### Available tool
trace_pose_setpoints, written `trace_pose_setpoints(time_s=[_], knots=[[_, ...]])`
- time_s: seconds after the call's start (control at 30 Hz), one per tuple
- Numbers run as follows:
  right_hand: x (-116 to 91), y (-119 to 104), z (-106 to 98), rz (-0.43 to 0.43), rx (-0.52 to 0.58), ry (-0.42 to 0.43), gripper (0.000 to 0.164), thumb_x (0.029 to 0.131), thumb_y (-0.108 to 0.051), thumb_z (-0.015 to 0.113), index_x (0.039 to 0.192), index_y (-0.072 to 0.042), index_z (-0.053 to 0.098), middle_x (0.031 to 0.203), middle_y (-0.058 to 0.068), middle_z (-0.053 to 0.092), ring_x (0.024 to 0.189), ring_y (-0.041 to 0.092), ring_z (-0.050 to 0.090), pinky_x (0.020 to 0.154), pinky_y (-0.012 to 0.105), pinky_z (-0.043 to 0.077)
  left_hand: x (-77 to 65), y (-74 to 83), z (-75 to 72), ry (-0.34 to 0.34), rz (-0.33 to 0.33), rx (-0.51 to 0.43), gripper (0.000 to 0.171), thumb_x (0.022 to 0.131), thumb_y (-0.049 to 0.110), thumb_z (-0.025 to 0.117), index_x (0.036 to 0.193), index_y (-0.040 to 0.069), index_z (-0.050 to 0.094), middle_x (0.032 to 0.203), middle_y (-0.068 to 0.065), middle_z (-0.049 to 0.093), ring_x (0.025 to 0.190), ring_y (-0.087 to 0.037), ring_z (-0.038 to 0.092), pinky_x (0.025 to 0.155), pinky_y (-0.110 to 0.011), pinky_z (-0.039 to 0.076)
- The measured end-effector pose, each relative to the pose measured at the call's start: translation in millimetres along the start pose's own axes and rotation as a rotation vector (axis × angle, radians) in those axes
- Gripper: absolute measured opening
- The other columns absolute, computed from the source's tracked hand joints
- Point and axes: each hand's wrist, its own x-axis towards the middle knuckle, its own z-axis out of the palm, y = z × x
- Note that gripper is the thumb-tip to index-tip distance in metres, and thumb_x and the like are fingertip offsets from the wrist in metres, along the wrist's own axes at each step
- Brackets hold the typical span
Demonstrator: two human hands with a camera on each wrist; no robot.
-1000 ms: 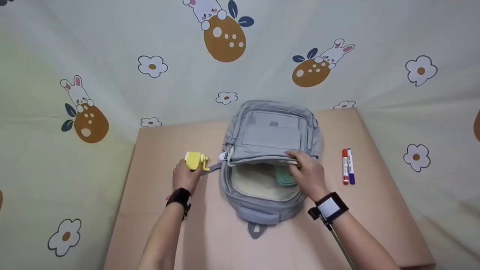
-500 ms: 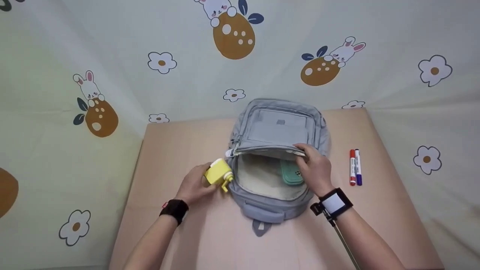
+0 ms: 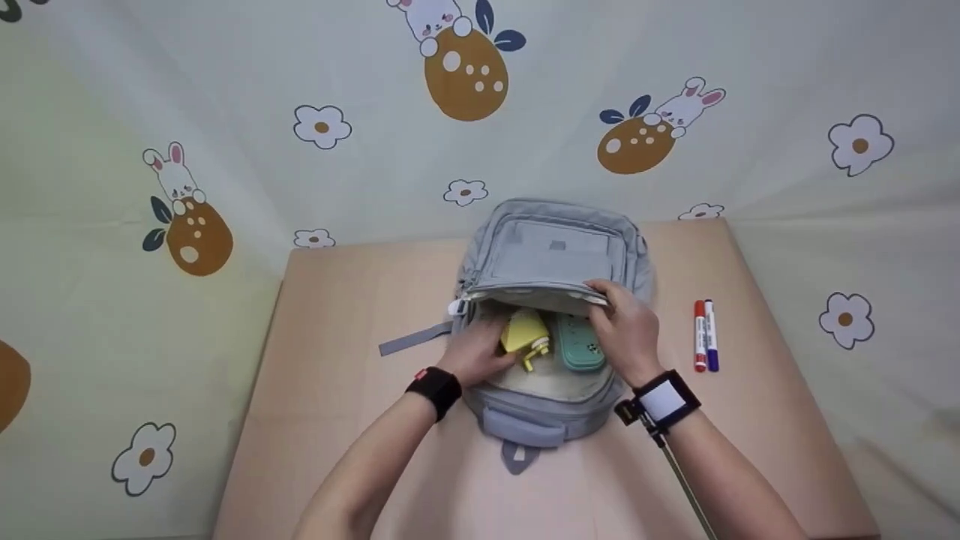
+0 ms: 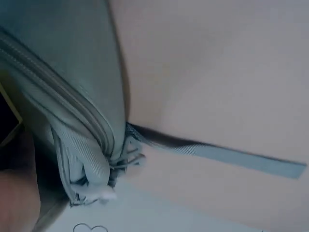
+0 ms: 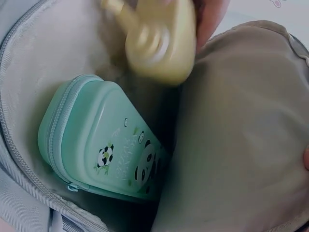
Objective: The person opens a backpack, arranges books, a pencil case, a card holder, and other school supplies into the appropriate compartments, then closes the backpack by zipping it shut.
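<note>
A grey-blue backpack (image 3: 525, 427) lies unzipped, its mouth facing the person. My left hand (image 3: 477, 351) is inside the mouth, gripping a yellow pencil sharpener (image 3: 525, 330) with a hand crank. In the right wrist view the sharpener (image 5: 166, 53) hangs above a green pencil case (image 5: 104, 140) with panda prints, which lies in the bag. My right hand (image 3: 628, 330) pinches the edge of the front flap (image 3: 559, 255) and holds it up. The left wrist view has only part of the left hand (image 4: 17, 193) at its edge, beside the bag's zipper.
A red marker (image 3: 700, 336) and a blue marker (image 3: 712, 336) lie side by side on the table (image 3: 337, 300), right of the bag. A grey strap (image 3: 415, 340) sticks out from the bag's left side. Patterned cloth (image 3: 375, 172) hangs behind the table.
My left hand has carried the sharpener from left of the backpack rightward into its mouth. My right hand keeps hold of the flap, now raised slightly higher.
</note>
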Motion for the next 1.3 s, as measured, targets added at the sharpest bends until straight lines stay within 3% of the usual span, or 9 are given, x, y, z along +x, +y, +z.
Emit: trace_pose_setpoints(time_s=[0.13, 0.43, 0.63, 0.77, 0.87, 0.97, 1.1, 1.2, 1.3], knots=[[0, -3, 3, 0.0, 0.011, -0.008, 0.029, 0.085, 0.002, 0.071, 0.113, -0.007, 0.073, 0.11, 0.009, 0.075, 0.096, 0.027, 0.072, 0.075, 0.046, 0.056, 11.8, -1.1, 12.4, 0.061, -0.089, -0.06, 0.061, 0.095, 0.042, 0.07, 0.142, 0.008, 0.052, 0.124, -0.01, 0.061, 0.101, -0.024, 0.06, 0.09, -0.042, 0.051], [-1, -6, 5, -0.001, 0.015, 0.002, 0.03, 0.085, 0.002, 0.072, 0.113, -0.007, 0.073, 0.11, 0.009, 0.075, 0.097, 0.028, 0.072, 0.076, 0.046, 0.056, 18.8, -3.5, 21.3, 0.174, -0.186, -0.227, 0.071, 0.095, 0.039, 0.073, 0.151, 0.006, 0.045, 0.147, -0.018, 0.05, 0.13, -0.032, 0.053, 0.108, -0.043, 0.043], [-5, -3, 3, -0.001, 0.022, -0.014, 0.029, 0.086, 0.001, 0.073, 0.114, -0.007, 0.073, 0.11, 0.009, 0.075, 0.097, 0.029, 0.071, 0.078, 0.047, 0.056, -0.8, -8.5, 13.0, 0.196, -0.187, -0.235, 0.066, 0.097, 0.037, 0.07, 0.152, 0.012, 0.046, 0.152, -0.013, 0.048, 0.136, -0.028, 0.05, 0.112, -0.041, 0.039], [-12, 2, 0, -0.015, 0.009, -0.028, 0.031, 0.086, 0.0, 0.073, 0.116, -0.007, 0.072, 0.111, 0.009, 0.074, 0.098, 0.029, 0.071, 0.078, 0.046, 0.056, -22.8, -15.3, 4.4, 0.268, -0.245, -0.223, 0.039, 0.099, 0.026, 0.066, 0.134, 0.009, 0.061, 0.131, -0.01, 0.062, 0.121, -0.026, 0.06, 0.102, -0.044, 0.048], [-21, 5, -2, -0.056, -0.011, -0.036, 0.033, 0.086, 0.001, 0.073, 0.118, -0.008, 0.072, 0.111, 0.009, 0.073, 0.092, 0.027, 0.071, 0.071, 0.043, 0.056, -35.6, -20.7, -1.5, 0.368, -0.29, -0.278, 0.03, 0.097, 0.015, 0.066, 0.124, 0.005, 0.058, 0.12, -0.01, 0.062, 0.109, -0.028, 0.065, 0.092, -0.044, 0.053], [-31, 8, -2, -0.1, -0.036, -0.053, 0.036, 0.084, 0.003, 0.073, 0.118, -0.008, 0.071, 0.11, 0.009, 0.073, 0.088, 0.025, 0.07, 0.066, 0.042, 0.055, -43.2, -23.8, -8.7, 0.45, -0.166, -0.263, 0.05, 0.094, 0.01, 0.069, 0.139, 0.004, 0.05, 0.135, -0.014, 0.056, 0.123, -0.029, 0.059, 0.101, -0.044, 0.049], [-46, 11, 0, -0.128, -0.046, -0.093, 0.041, 0.082, 0.005, 0.073, 0.12, -0.009, 0.069, 0.112, 0.008, 0.072, 0.094, 0.026, 0.071, 0.07, 0.042, 0.057, -49.5, -16.6, -20.4, 0.462, 0.184, -0.101, 0.071, 0.095, 0.024, 0.07, 0.156, 0.006, 0.038, 0.156, -0.014, 0.043, 0.144, -0.026, 0.041, 0.114, -0.045, 0.037], [-55, 13, 2, -0.148, -0.052, -0.107, 0.043, 0.08, 0.007, 0.072, 0.121, -0.008, 0.068, 0.114, 0.008, 0.072, 0.099, 0.028, 0.071, 0.076, 0.043, 0.058, -50.0, -3.6, -24.9, 0.442, 0.389, 0.008, 0.064, 0.1, 0.036, 0.063, 0.154, 0.007, 0.044, 0.156, -0.012, 0.046, 0.144, -0.026, 0.042, 0.113, -0.045, 0.039], [-63, 16, 5, -0.17, -0.068, -0.11, 0.043, 0.079, 0.008, 0.07, 0.119, -0.007, 0.067, 0.112, 0.008, 0.071, 0.097, 0.027, 0.071, 0.076, 0.042, 0.058, -46.0, 9.2, -24.6, 0.429, 0.478, 0.079, 0.052, 0.103, 0.034, 0.06, 0.147, 0.008, 0.054, 0.15, -0.008, 0.054, 0.14, -0.024, 0.048, 0.111, -0.041, 0.041]])
